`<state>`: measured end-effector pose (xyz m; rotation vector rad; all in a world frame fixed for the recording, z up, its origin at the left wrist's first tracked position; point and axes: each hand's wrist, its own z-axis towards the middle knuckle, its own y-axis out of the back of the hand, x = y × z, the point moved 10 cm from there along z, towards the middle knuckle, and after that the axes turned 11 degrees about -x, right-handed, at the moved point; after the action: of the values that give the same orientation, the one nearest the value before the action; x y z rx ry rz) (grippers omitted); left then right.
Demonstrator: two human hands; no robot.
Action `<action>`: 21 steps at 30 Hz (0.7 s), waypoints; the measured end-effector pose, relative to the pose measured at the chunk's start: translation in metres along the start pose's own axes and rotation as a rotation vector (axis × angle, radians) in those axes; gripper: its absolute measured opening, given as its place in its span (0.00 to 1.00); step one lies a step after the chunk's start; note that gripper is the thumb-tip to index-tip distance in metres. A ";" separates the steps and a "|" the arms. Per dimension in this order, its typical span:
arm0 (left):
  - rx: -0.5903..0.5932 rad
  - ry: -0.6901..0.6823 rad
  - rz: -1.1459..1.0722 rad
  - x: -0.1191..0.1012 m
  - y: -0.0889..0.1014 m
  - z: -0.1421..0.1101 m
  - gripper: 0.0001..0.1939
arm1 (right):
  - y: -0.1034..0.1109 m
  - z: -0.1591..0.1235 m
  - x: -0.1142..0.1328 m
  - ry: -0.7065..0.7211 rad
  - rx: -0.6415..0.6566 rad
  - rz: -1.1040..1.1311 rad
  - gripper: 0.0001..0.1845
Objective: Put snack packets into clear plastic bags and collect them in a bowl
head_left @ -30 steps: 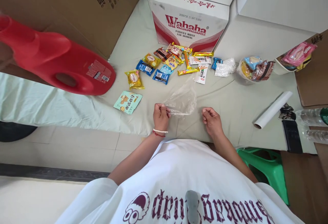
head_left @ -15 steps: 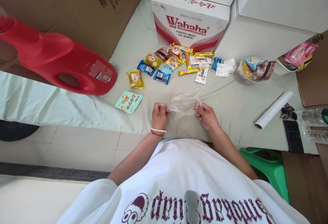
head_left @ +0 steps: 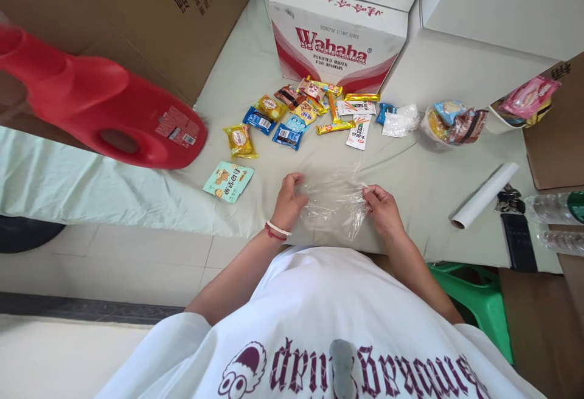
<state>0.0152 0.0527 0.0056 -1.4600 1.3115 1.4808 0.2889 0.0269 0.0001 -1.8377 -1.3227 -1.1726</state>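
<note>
In the head view, we see a clear, thin, wrinkly plastic piece (head_left: 335,209) near the front edge of the table (head_left: 410,171), between our two hands. It is shiny, floppy and full of creases. Our right hand (head_left: 381,205) pinches its right side with thumb and finger close together. Our left hand (head_left: 288,201) is at its left side with the thumb and fingers a bit apart, and we cannot tell if they grip it.

The table wears a soft, pale green cloth with folds. Left of our left hand lies a flat, mint green, four-sided packet (head_left: 229,182). Behind it is a puffy, shiny yellow packet (head_left: 240,142). More little shiny packets sit in a bunch near the white and red cardboard box (head_left: 337,40). A big, smooth, red plastic jug (head_left: 114,107) lies on its side at the left. At the right we see a long, round white roll (head_left: 484,195) and a see-through round plastic tub (head_left: 432,136) with packets in it.
</note>
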 end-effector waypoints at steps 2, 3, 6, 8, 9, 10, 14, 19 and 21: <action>0.061 -0.162 0.181 -0.021 -0.017 -0.001 0.34 | -0.005 -0.006 0.010 0.084 0.039 -0.080 0.17; 0.087 -0.205 0.242 -0.028 -0.026 -0.001 0.39 | -0.009 -0.009 0.014 0.115 0.070 -0.107 0.17; 0.102 -0.225 0.283 -0.037 -0.048 0.006 0.49 | -0.018 -0.018 0.021 0.167 0.166 -0.145 0.18; 0.173 -0.189 0.210 -0.034 -0.064 0.010 0.44 | -0.017 -0.021 0.021 0.168 0.193 -0.132 0.19; 0.226 -0.151 0.159 -0.031 -0.072 0.011 0.37 | -0.014 -0.020 0.019 0.155 0.187 -0.113 0.18; 0.274 -0.101 0.102 -0.026 -0.079 0.011 0.28 | -0.008 -0.019 0.016 0.132 0.170 -0.086 0.18; 0.226 0.103 -0.169 -0.009 -0.074 0.015 0.21 | 0.025 -0.013 -0.004 0.020 0.032 0.011 0.20; 0.166 0.209 -0.299 -0.009 -0.060 0.002 0.26 | 0.044 -0.012 -0.012 0.051 0.074 -0.172 0.21; 0.234 0.194 -0.306 -0.019 -0.064 -0.008 0.26 | 0.047 -0.007 0.005 0.199 0.071 -0.264 0.22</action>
<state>0.0802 0.0659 0.0123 -1.5935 1.2582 0.9767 0.3315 0.0076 0.0091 -1.4855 -1.5013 -1.3846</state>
